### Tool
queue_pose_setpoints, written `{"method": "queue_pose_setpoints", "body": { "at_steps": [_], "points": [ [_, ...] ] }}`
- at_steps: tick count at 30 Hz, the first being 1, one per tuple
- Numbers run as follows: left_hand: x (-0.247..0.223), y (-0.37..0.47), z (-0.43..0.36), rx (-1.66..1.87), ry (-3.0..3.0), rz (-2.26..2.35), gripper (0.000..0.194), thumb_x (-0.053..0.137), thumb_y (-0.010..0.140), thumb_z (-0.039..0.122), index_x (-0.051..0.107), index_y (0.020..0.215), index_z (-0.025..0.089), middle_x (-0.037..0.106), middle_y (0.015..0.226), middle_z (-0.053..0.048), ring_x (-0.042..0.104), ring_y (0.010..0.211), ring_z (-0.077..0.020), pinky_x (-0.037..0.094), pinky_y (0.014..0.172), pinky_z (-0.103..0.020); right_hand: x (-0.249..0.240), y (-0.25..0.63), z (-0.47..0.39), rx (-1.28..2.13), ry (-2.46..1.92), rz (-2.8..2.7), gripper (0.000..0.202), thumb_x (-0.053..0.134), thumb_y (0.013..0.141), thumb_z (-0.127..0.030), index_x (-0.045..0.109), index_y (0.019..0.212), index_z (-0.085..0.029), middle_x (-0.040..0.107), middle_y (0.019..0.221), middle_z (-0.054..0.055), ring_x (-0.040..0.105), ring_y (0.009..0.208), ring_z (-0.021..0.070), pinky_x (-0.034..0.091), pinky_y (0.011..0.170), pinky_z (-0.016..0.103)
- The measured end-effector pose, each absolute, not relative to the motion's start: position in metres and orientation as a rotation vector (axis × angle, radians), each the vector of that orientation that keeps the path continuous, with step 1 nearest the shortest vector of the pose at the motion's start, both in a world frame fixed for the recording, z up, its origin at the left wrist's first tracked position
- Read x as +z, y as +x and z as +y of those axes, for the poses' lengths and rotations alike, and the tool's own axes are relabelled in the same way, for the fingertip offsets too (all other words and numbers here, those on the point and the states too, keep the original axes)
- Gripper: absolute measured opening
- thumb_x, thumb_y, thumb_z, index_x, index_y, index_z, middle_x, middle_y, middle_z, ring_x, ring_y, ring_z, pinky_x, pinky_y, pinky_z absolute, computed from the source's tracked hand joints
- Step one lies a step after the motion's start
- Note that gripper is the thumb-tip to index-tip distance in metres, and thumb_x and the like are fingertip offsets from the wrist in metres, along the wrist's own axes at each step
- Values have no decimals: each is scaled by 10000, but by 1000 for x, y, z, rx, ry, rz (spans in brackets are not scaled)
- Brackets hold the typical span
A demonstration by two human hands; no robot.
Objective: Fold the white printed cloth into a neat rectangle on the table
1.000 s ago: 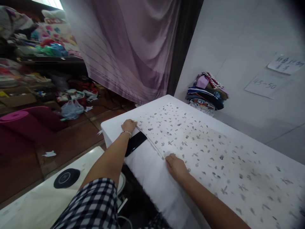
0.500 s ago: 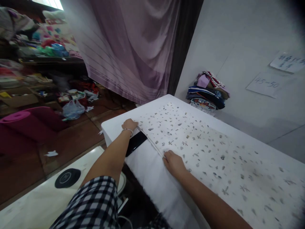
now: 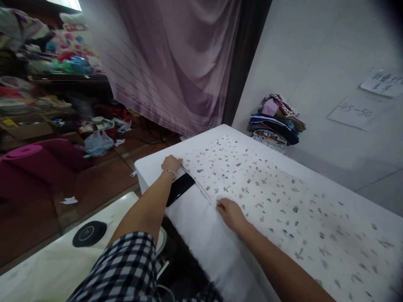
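Note:
A white fabric (image 3: 267,193) printed with small grey and tan motifs lies spread over the white table. My left hand (image 3: 171,163), wearing a bracelet, pinches the fabric's corner near the table's left end. Closer to me, my right hand (image 3: 232,214) has its fingers closed on the same edge. The edge runs fairly straight between both hands. A black phone-like slab (image 3: 180,188) lies on the table beside this edge, just below my left hand.
The white table (image 3: 157,156) shows at its far left corner. A stack of folded cloth (image 3: 273,121) stands by the wall. At lower left is a cream surface with a black round object (image 3: 90,233). A purple curtain (image 3: 176,54) hangs behind; magenta rolls (image 3: 34,167) lie on the floor.
Both hands keep their hold on the fabric edge with hardly any movement. My right hand's fingers look slightly more curled, and the view has shifted a little.

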State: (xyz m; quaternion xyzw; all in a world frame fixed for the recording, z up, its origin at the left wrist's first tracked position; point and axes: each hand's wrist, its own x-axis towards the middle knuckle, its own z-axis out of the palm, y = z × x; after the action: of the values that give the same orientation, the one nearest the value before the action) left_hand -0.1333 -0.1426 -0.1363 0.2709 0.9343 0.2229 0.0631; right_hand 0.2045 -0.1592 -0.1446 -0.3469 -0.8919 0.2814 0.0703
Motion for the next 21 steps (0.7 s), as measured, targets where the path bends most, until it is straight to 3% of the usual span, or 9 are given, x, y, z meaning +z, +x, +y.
{"method": "queue_pose_setpoints", "body": {
  "at_steps": [3,9,21],
  "points": [
    [-136,-130,-148,743,1041,2757,253,521,841,335,671,958,167,651,1092,-144,608,1023,-264,477,855,-371,-144,203,-158,892,-1071,-2678,173,476,892,-218,631,964,-194,656,855,22,579,784,151,393,714,244],
    [-132,-126,-156,712,1566,2344,129,631,712,233,726,798,244,695,966,-13,588,1024,-197,429,937,-281,-143,193,-160,589,-1048,-2859,210,428,936,-260,619,944,-173,618,973,64,578,855,165,388,726,261],
    [-126,-112,-155,595,1797,1943,50,681,628,257,727,647,254,705,964,-1,616,928,-198,455,886,-283,-139,171,-155,319,-1035,-3014,230,390,953,-221,606,979,-145,633,1020,118,614,822,195,413,680,288]
  ]
}}
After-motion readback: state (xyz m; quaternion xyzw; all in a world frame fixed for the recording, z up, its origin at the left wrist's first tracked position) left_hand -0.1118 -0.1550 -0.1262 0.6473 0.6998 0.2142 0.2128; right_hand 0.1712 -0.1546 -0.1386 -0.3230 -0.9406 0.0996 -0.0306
